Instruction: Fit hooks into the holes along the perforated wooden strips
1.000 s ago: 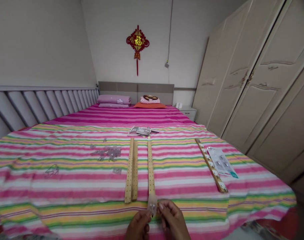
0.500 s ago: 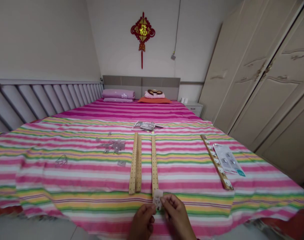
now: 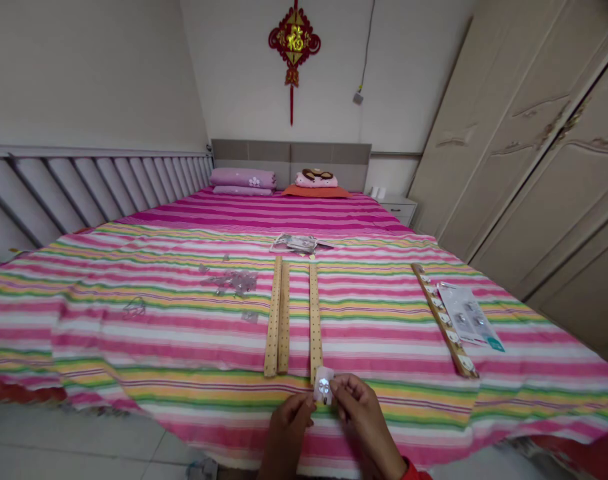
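The clear hook is between the 2 hands, in front of the near end of a single perforated wooden strip. Its long axis runs away from the person, roughly in line with that strip and leaning slightly right at the far end; the metal prong points back toward the person. The right hand pinches the right edge, thumb and finger closed on it; the left hand has its fingertips pinched at the lower left edge. To the left, 2 more strips lie side by side on the bed, also lengthwise
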Demonstrator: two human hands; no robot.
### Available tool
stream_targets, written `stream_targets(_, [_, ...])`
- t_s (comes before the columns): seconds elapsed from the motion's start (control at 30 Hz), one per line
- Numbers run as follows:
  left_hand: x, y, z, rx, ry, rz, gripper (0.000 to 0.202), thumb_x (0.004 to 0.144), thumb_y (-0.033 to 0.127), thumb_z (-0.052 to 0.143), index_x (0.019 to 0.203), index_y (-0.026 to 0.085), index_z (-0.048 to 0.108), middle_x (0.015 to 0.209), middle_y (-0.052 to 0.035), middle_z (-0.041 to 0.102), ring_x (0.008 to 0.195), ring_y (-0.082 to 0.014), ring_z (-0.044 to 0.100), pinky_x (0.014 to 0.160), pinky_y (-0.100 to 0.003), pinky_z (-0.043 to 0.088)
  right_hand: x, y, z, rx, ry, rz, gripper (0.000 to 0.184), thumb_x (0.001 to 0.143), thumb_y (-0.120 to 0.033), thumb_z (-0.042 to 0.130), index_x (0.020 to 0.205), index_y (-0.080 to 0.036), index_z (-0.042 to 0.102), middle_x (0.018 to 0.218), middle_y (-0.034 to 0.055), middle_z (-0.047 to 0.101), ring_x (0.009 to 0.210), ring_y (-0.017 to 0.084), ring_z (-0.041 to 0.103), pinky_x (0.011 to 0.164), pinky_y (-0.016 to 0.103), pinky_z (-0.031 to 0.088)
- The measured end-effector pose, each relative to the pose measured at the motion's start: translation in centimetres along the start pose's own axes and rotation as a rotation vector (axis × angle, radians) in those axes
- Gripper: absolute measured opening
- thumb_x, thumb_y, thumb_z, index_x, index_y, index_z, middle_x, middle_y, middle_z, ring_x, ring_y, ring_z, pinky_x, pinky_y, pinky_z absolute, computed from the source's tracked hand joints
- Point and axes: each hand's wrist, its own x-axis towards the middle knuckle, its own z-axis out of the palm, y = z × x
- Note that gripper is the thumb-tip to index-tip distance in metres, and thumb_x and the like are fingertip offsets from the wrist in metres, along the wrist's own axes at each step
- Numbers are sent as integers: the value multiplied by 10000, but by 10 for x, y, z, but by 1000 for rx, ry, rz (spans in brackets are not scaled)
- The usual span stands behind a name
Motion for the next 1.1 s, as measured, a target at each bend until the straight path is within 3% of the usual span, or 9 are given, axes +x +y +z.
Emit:
stream_targets(0.1, [-3, 7, -2, 30, 33, 64, 502, 637, 577, 661, 914, 164, 727, 774, -53, 669, 677, -173, 559, 600, -272, 414, 9, -4, -2, -4, 1, -20, 450, 550, -570, 778, 605, -157, 608, 434, -46, 514, 345, 46, 345, 385, 204, 210])
stream_targets(0.2, [2, 4, -3, -6, 95, 47, 517, 650, 570, 649, 964, 163, 706, 825, -66, 687, 766, -208, 599, 635, -286, 433, 20, -8, -5, 6, 4, -15, 400, 577, -522, 775, 620, -159, 614, 387, -73, 459, 342, 46, 329, 388, 202, 208])
stream_targets(0.3, [15, -5, -4, -103, 130, -73, 528, 605, 556, 687, 955, 160, 679, 908, -88, 697, 897, -246, 621, 689, -299, 447, 30, -9, -7, 10, -14, 4, 368, 555, -476, 788, 608, -157, 613, 415, -65, 493, 333, 41, 332, 381, 202, 202])
stream_targets(0.43, [29, -6, -2, -288, 63, -309, 493, 607, 492, 715, 961, 158, 637, 1062, -135, 683, 1050, -263, 611, 808, -316, 441, 39, -4, -5, 0, -57, 27, 325, 557, -431, 776, 560, -162, 593, 419, -58, 507, 321, 37, 324, 367, 203, 185])
stream_targets(0.6, [34, 10, 3, -403, -14, -384, 407, 713, 440, 663, 972, 129, 618, 1178, -193, 634, 1095, -265, 602, 926, -338, 416, 45, -2, -1, -4, -67, 49, 274, 560, -385, 757, 556, -159, 603, 432, -47, 537, 309, 34, 307, 355, 206, 174])
stream_targets(0.73, [37, 16, 6, -426, -32, -390, 419, 705, 457, 668, 954, 123, 625, 1123, -183, 658, 999, -239, 635, 902, -323, 434, 47, -4, 1, 2, -71, 58, 256, 554, -361, 763, 536, -158, 608, 409, -53, 512, 331, 39, 294, 369, 209, 179])
stream_targets(0.93, [37, 18, 12, -395, -73, -323, 545, 560, 569, 751, 900, 158, 639, 913, -81, 695, 781, -153, 619, 737, -251, 435, 49, -3, 4, 0, -40, 1, 254, 529, -357, 792, 529, -151, 643, 478, -6, 584, 476, 106, 471, 472, 230, 339])
stream_targets(1.1, [45, 20, 20, -330, 1, -353, 532, 432, 564, 808, 714, 169, 588, 636, 16, 593, 571, -94, 518, 588, -219, 374, 52, 3, 6, 22, -27, -7, 255, 526, -342, 791, 503, -157, 617, 459, -21, 563, 471, 104, 462, 501, 240, 364])
